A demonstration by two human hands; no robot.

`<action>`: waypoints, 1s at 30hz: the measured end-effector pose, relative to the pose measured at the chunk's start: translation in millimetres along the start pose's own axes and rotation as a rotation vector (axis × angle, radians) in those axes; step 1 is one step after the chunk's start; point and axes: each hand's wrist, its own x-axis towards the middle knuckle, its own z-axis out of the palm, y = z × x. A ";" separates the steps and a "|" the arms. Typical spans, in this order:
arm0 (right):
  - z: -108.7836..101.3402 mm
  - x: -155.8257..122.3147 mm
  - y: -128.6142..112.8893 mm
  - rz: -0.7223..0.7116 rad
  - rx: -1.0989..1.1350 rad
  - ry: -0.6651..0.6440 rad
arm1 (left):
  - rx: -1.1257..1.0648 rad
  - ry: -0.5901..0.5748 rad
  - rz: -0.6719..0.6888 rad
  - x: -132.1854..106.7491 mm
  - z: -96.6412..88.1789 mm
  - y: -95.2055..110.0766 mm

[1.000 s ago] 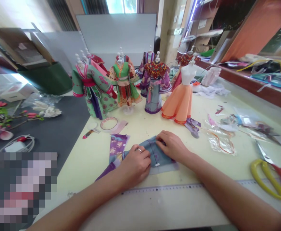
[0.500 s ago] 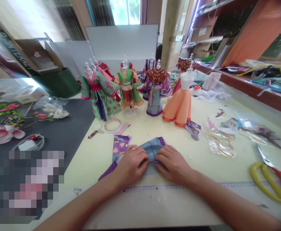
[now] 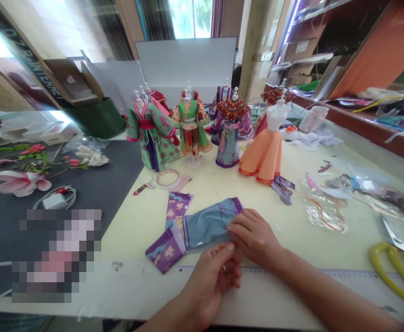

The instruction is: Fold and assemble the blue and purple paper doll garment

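A small doll garment (image 3: 207, 226) lies flat on the table, with a grey-blue body and purple patterned sleeves (image 3: 165, 251) spread toward the left. My right hand (image 3: 255, 237) rests at its right end, the fingers pinched on the lower edge of the cloth. Just below that edge, my left hand (image 3: 215, 276) is turned palm up with its fingers curled and thumb and forefinger together. Whatever may be between those fingertips is too small to make out. A long ruler (image 3: 278, 272) lies along the table beneath both wrists.
Dressed doll forms (image 3: 153, 133) stand in a row at the back, one in an orange skirt (image 3: 266, 157). Yellow-handled scissors (image 3: 391, 263) lie at the right, near plastic bags (image 3: 322, 214). A tape roll (image 3: 167, 178) sits behind the garment. Artificial flowers (image 3: 18, 182) cover part of the dark mat.
My left hand has come off the garment, moved down and right and turned palm up, uncovering the sleeves. My right hand stays at the garment's right end. The view has shifted slightly left.
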 end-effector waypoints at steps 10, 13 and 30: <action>-3.8 -1.3 1.9 -0.027 -0.065 -0.042 | -0.281 0.214 0.105 26.7 8.3 4.2; -3.5 -2.1 1.8 -0.027 -0.070 -0.066 | -0.220 0.224 0.140 26.6 6.8 4.2; -7.4 -4.3 0.9 -0.063 -0.083 -0.033 | -0.082 0.164 0.143 23.9 6.3 9.1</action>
